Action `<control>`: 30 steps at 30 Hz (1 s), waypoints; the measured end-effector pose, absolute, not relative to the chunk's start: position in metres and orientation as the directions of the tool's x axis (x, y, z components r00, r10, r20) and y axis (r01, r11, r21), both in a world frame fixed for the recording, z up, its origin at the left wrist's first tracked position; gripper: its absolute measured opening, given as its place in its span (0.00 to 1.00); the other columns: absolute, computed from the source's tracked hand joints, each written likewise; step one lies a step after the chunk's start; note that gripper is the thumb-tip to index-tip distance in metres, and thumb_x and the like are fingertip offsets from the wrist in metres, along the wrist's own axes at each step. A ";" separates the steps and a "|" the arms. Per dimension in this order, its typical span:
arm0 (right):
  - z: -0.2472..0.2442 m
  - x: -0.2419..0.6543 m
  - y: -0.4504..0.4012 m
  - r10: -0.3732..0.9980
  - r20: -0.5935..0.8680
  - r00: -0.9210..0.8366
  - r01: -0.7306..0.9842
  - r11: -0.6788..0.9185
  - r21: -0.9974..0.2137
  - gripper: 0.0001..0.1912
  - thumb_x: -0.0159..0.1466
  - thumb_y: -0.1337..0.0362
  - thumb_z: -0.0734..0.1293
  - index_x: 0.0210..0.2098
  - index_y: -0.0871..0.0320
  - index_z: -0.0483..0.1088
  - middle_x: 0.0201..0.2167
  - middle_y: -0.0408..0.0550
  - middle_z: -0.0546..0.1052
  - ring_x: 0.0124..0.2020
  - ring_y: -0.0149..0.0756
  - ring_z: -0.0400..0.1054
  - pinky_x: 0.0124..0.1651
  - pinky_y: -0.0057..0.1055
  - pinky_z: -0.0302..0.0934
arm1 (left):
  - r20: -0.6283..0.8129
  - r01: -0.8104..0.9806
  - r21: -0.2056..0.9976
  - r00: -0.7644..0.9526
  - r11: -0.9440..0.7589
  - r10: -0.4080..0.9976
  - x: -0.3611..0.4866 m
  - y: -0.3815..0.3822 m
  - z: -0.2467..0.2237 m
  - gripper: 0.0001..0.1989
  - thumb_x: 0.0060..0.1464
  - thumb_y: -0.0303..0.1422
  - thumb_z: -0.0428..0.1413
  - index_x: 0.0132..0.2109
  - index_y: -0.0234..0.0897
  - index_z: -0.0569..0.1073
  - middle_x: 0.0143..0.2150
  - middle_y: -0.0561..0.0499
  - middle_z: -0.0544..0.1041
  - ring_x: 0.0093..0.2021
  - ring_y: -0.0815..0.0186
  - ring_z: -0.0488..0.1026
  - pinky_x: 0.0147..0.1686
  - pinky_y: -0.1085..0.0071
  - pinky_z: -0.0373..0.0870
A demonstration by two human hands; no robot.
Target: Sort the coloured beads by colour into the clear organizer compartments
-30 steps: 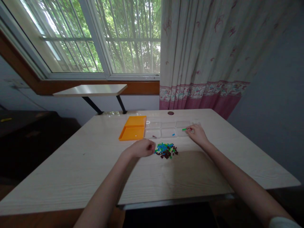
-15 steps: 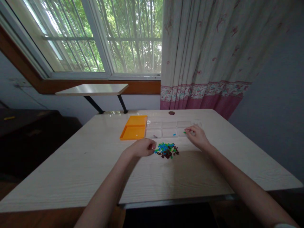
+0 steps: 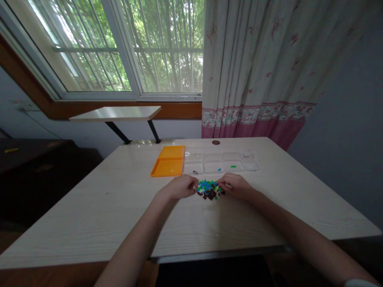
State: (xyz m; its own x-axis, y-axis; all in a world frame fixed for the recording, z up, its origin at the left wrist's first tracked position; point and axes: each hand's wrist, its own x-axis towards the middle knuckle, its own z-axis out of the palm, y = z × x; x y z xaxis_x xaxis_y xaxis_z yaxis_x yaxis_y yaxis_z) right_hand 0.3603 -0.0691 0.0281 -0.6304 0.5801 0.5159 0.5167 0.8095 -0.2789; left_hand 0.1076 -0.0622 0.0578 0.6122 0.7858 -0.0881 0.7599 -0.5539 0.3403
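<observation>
A pile of small building bricks [image 3: 210, 189], blue, green, dark brown and a few pale, lies on the table between my hands. My left hand [image 3: 183, 186] touches the pile's left edge, its fingers curled together; what they hold, if anything, is hidden. At the right edge of the pile, my right hand [image 3: 235, 185] has its thumb and fingertips pinched close to the bricks, and I cannot make out a piece in them. Behind the pile lies a clear compartment box [image 3: 213, 161]. In its front compartments are a dark piece [image 3: 195, 172], a blue brick [image 3: 219, 169] and a green brick [image 3: 233, 166].
An orange tray-like lid [image 3: 168, 161] lies open left of the clear box. A raised white shelf [image 3: 119, 113] on black legs stands at the table's back left. A round brown cable hole [image 3: 216, 142] is near the back edge. The table's front edge runs below my forearms.
My right hand has let go of the green brick, which now lies in a front compartment, and has moved left and nearer to the pile. My left hand has barely moved.
</observation>
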 end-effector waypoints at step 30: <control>0.027 0.359 -0.071 0.577 0.386 -0.720 0.498 0.816 -0.292 0.05 0.58 0.65 0.62 0.32 0.56 0.69 0.28 0.45 0.72 0.33 0.32 0.65 0.36 0.27 0.58 | 0.010 0.735 0.315 0.631 -0.601 0.776 0.114 -0.066 0.060 0.11 0.46 0.28 0.49 0.38 0.37 0.71 0.31 0.51 0.72 0.29 0.69 0.67 0.26 0.77 0.58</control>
State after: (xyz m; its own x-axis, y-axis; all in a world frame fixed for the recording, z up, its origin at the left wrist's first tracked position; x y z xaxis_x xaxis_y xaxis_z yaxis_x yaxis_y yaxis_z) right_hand 0.3585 -0.0706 0.0272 -0.7197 0.5773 0.3857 0.4985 0.8164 -0.2917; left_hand 0.1143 -0.0663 0.0600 0.6306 0.7760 0.0097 0.7345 -0.6009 0.3153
